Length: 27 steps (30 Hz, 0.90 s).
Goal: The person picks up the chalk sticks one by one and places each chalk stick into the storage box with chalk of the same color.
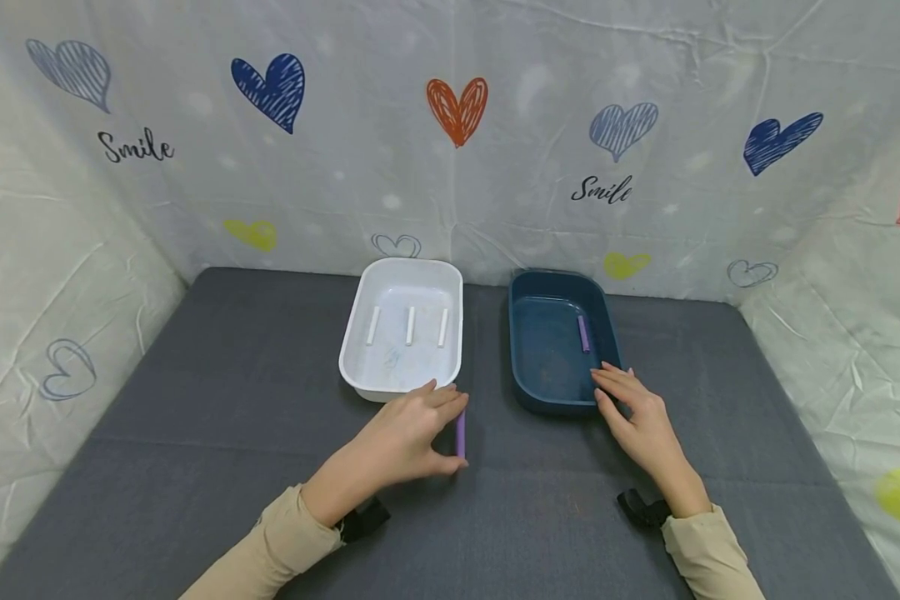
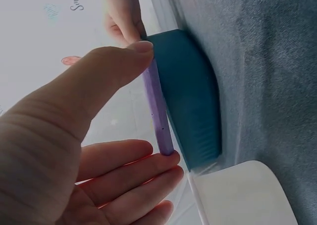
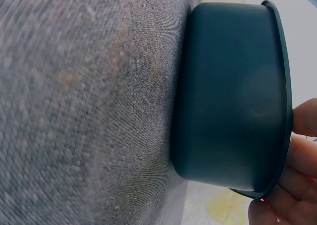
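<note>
My left hand (image 1: 412,429) pinches a purple chalk stick (image 2: 157,106) lengthwise, thumb at one end and fingertips at the other. It hovers just in front of the white tray (image 1: 351,367). Inside that tray lie three white chalk sticks (image 1: 410,326), side by side. My right hand (image 1: 637,412) rests at the near right corner of the dark blue tray (image 1: 521,367), its fingers loosely bent over the rim. In the right wrist view, thumb and fingertips touch this rim. Another purple chalk stick (image 1: 583,334) lies inside the dark blue tray, towards its right wall.
Both trays stand on a dark grey cloth-covered table (image 1: 195,392), a narrow gap between them. Behind it hangs a white curtain (image 1: 525,183) printed with hearts, which continues along both sides. A black strap (image 1: 642,508) is around each wrist.
</note>
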Available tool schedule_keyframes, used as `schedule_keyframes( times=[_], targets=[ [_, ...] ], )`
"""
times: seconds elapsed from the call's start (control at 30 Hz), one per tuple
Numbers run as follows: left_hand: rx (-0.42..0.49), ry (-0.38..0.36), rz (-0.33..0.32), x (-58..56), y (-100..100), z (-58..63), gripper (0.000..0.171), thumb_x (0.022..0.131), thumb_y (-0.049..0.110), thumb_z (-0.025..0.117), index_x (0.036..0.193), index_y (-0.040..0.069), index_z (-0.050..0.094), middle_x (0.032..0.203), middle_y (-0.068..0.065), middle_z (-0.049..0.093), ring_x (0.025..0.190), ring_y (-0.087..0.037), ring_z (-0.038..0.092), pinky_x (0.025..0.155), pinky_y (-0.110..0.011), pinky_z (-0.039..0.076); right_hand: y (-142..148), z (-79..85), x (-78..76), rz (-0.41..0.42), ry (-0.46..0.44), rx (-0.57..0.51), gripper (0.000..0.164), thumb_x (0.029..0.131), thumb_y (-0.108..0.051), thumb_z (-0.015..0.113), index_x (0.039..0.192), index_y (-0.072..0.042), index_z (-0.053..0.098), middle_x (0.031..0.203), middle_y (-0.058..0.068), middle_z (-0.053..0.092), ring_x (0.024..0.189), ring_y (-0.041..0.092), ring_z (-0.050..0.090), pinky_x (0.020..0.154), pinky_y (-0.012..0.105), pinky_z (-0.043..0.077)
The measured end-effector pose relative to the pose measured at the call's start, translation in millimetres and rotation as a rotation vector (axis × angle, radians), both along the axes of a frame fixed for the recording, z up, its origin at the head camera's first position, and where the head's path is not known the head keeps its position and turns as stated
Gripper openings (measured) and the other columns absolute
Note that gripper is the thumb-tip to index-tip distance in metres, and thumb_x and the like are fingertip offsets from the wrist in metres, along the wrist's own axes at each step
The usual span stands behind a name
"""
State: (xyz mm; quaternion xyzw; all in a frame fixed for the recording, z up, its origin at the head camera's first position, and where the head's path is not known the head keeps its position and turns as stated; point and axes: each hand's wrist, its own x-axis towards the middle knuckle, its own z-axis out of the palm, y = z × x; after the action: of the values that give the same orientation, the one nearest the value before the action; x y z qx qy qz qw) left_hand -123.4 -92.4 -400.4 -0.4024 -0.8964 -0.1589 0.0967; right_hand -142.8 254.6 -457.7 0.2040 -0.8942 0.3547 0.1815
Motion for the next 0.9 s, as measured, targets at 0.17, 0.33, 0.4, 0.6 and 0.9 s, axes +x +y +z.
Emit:
schedule_keyframes(
  times=[0.17, 0.33, 0.4, 0.6, 0.9],
  targets=[
    [0.022, -0.030, 0.008, -4.4, 0.7, 5.7, 0.071, 0.069, 0.038, 0.090, 0.120, -0.006, 0.066, 0.119, -0.016, 0.067, 0.112, -0.030, 0.064, 0.106, -0.046, 0.043, 0.4, 0.0, -0.3, 0.003, 0.006, -0.002, 0.031, 0.094, -0.002, 0.064, 0.124, 0.004, 0.067, 0.130, 0.022, 0.062, 0.127, 0.036, 0.053, 0.111, 0.058, 0.028],
    [0.030, -0.079, 0.036, -8.9, 1.5, 10.4, 0.072, 0.070, 0.038, 0.089, 0.123, -0.005, 0.065, 0.124, -0.017, 0.065, 0.117, -0.032, 0.062, 0.107, -0.046, 0.042, 0.3, -0.1, -0.2, 0.001, 0.006, -0.003, 0.031, 0.094, -0.002, 0.064, 0.124, 0.005, 0.067, 0.130, 0.022, 0.062, 0.127, 0.036, 0.054, 0.111, 0.058, 0.029],
    [0.034, -0.089, 0.046, -10.6, 2.1, 11.4, 0.072, 0.071, 0.038, 0.089, 0.124, -0.005, 0.065, 0.125, -0.017, 0.065, 0.117, -0.032, 0.062, 0.107, -0.046, 0.042, 0.2, -0.1, 0.0, -0.002, 0.004, -0.002, 0.031, 0.094, -0.002, 0.064, 0.124, 0.005, 0.067, 0.130, 0.022, 0.062, 0.127, 0.035, 0.054, 0.111, 0.058, 0.029],
    [0.042, -0.085, 0.057, -15.7, 5.4, 14.4, 0.071, 0.071, 0.038, 0.089, 0.124, -0.003, 0.065, 0.125, -0.015, 0.065, 0.117, -0.035, 0.062, 0.105, -0.045, 0.044, -0.1, -0.1, 0.1, -0.005, 0.003, -0.001, 0.030, 0.094, -0.002, 0.064, 0.124, 0.005, 0.067, 0.129, 0.021, 0.063, 0.127, 0.035, 0.054, 0.112, 0.057, 0.029],
    [0.035, -0.078, 0.052, -23.7, 12.5, 19.2, 0.069, 0.072, 0.038, 0.087, 0.124, -0.003, 0.066, 0.125, -0.015, 0.065, 0.118, -0.032, 0.061, 0.107, -0.043, 0.042, 0.0, 0.1, 0.2, -0.007, -0.002, 0.002, 0.030, 0.095, -0.002, 0.064, 0.124, 0.004, 0.067, 0.129, 0.021, 0.063, 0.127, 0.036, 0.054, 0.112, 0.058, 0.029]
  ],
)
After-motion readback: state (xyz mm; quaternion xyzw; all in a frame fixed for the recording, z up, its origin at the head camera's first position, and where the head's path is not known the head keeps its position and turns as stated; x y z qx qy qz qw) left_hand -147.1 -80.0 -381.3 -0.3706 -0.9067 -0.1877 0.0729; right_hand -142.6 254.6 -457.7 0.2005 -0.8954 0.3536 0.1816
